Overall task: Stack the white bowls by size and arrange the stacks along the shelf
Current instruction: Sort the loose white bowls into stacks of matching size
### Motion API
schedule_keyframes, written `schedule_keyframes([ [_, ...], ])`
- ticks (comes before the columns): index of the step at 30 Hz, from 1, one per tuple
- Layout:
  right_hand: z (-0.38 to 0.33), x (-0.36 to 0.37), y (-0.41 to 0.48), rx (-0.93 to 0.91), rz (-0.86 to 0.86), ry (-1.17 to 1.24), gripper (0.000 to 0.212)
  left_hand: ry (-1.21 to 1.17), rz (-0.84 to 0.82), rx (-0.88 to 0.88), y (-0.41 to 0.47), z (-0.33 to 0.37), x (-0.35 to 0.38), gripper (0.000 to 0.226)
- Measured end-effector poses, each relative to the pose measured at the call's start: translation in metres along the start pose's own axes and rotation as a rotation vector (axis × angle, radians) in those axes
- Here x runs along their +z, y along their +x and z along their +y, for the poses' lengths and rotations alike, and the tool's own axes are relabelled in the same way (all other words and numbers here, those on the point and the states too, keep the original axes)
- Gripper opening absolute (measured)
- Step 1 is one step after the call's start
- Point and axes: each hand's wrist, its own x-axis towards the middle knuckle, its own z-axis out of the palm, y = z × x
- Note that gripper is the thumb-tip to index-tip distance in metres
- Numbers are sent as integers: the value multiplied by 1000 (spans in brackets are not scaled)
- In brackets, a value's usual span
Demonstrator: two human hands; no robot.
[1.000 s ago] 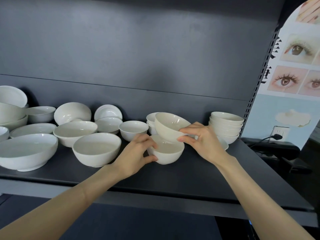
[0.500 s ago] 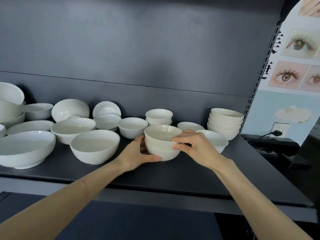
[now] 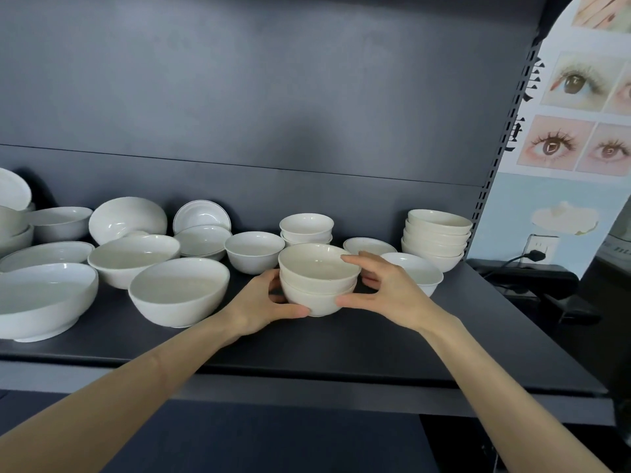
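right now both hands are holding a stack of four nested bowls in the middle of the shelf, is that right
Not quite. The head view shows the stack is two nested bowls, not four. The rest holds: the left hand and the right hand both hold it, in the middle of the shelf.

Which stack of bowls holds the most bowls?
The right-end stack on the shelf: about five nested bowls. The held stack and the back stack behind it have two each.
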Motion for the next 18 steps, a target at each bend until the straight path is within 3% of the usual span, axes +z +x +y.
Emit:
schedule_keyframes([
  [7, 2, 9, -3, 82, 80, 173, 68, -47, 12, 13, -3, 3, 2, 72],
  [13, -9, -4, 6, 27, 151, 222, 68, -47, 89, 90, -2, 26, 0, 53],
  [18, -23, -45, 16, -49, 234, 189, 63, 16, 130, 159, 26, 62, 5, 61],
])
